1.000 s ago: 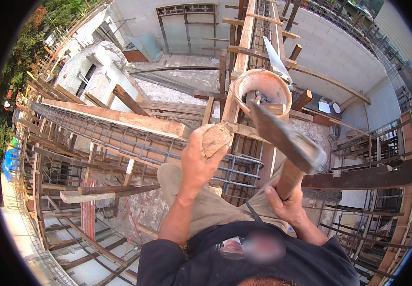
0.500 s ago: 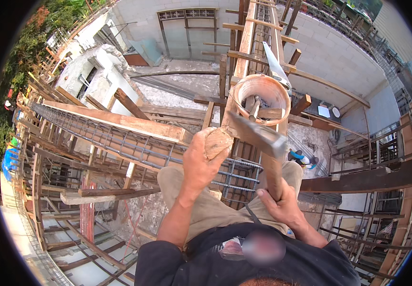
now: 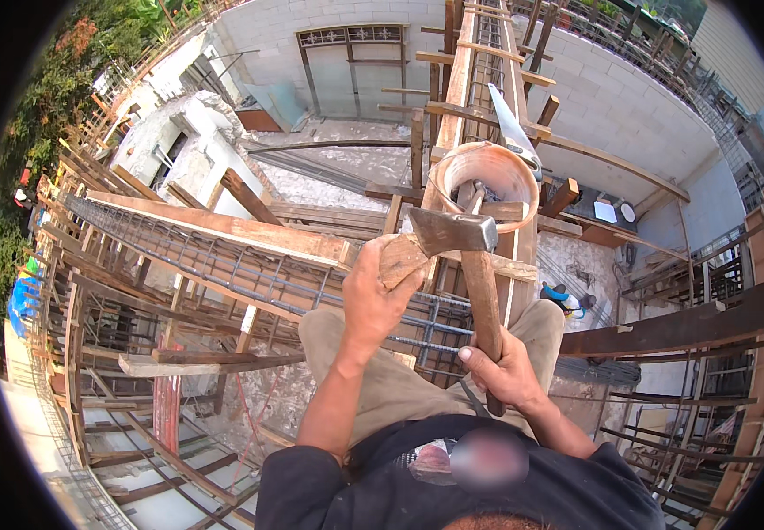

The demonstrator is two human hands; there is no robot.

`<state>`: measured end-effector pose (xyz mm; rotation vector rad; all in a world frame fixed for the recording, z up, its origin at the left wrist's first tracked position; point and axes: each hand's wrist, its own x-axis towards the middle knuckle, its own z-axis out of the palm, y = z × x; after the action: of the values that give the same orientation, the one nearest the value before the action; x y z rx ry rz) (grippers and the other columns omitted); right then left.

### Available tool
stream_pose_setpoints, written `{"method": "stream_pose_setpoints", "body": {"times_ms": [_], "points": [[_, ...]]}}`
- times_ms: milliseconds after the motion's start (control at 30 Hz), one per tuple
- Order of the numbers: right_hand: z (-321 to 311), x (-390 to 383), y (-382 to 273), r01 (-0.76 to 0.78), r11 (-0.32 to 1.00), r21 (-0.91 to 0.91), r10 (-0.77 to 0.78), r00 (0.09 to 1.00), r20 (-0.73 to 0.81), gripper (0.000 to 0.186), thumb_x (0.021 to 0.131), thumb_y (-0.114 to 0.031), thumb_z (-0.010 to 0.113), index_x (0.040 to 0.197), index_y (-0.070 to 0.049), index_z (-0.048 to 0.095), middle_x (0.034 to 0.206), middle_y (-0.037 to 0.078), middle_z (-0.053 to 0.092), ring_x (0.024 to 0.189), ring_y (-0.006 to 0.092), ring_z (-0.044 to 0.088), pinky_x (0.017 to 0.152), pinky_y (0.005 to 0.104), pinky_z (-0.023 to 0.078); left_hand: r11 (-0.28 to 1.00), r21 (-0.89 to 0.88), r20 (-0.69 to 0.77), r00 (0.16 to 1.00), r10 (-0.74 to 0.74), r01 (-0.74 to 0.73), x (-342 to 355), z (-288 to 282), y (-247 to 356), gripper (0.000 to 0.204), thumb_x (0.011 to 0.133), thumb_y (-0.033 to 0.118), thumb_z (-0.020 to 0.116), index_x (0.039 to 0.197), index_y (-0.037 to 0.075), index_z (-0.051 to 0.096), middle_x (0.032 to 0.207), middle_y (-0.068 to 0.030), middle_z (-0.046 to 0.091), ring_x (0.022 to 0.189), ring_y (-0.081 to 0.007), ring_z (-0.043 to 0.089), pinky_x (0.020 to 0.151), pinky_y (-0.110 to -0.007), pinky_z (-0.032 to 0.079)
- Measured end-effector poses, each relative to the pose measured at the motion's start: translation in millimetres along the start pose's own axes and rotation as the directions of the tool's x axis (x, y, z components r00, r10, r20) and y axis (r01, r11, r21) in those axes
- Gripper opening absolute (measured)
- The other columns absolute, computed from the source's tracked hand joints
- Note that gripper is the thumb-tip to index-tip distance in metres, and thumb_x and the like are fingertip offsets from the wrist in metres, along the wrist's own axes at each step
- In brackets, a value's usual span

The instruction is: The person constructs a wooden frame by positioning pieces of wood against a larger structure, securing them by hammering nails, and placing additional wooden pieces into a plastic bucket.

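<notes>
My left hand grips a short piece of wood, its rough end tilted up and to the right. In my right hand is the wooden handle of a hatchet. The hatchet's blade points left and is at the end of the wood; whether it bites in cannot be told. Just beyond stands a stained round bucket with a wooden-handled tool and wood pieces inside, its front partly hidden by the hatchet head. A handsaw with a pale blade leans beside the bucket.
Below my hands runs a rebar cage between form boards; another boarded beam stretches away ahead. I sit high above a lower floor, where a person is at right. A dark beam crosses at right, and timber scaffolding fills the left.
The hatchet head has moved left and slightly up onto the wood's end, and its handle has dropped lower through my right hand's position. My left hand still holds the wood, nearly in place.
</notes>
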<state>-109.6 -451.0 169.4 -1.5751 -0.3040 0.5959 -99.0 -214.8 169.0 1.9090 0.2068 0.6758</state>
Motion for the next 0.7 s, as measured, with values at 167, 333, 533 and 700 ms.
{"method": "stream_pose_setpoints", "body": {"times_ms": [167,333,533,700], "points": [[-14.6,-11.6,-24.2,0.456,0.824,-0.337,-0.487,0.873,-0.009,0.021,0.097,-0.011,0.069,0.098,-0.002,0.051,0.067,0.004,0.054,0.059,0.0113,0.055,0.053,0.0284,0.047,0.999,0.012,0.003,1.000,0.030,-0.030,-1.9,2.1,-5.7,0.053,0.079,0.006,0.085,0.125,0.001,0.059,0.109,-0.0155,0.074,0.099,-0.0219,0.073,0.086,-0.035,0.057],[-21.0,10.1,-2.9,0.049,0.823,-0.566,-0.028,0.999,0.045,0.024,0.098,-0.017,0.070,0.096,-0.002,0.051,0.068,0.003,0.056,0.059,0.0105,0.055,0.053,0.0287,0.047,0.997,0.054,0.024,0.998,0.052,-0.053,-0.8,0.8,-1.9,0.053,0.080,0.005,0.084,0.126,0.001,0.058,0.109,-0.0146,0.074,0.100,-0.0210,0.073,0.087,-0.034,0.057],[-13.1,3.8,-1.5,-0.151,0.987,0.056,0.151,0.989,0.008,0.022,0.098,-0.017,0.071,0.089,-0.003,0.056,0.065,0.001,0.057,0.052,0.0085,0.053,0.047,0.0267,0.042,0.999,-0.039,0.045,0.999,-0.030,0.032,-1.1,-0.9,5.2,0.053,0.080,0.005,0.085,0.126,0.000,0.058,0.111,-0.0137,0.072,0.102,-0.0192,0.071,0.090,-0.033,0.056],[-17.5,-9.8,-16.2,0.415,0.908,-0.062,-0.420,0.897,-0.140,0.020,0.093,-0.013,0.075,0.084,-0.001,0.062,0.065,0.003,0.056,0.059,0.0117,0.054,0.055,0.0317,0.045,0.996,-0.076,0.051,0.998,-0.041,0.045,0.8,-4.3,3.4,0.053,0.080,0.004,0.085,0.126,0.000,0.058,0.110,-0.0133,0.072,0.100,-0.0179,0.070,0.089,-0.033,0.056]]}}
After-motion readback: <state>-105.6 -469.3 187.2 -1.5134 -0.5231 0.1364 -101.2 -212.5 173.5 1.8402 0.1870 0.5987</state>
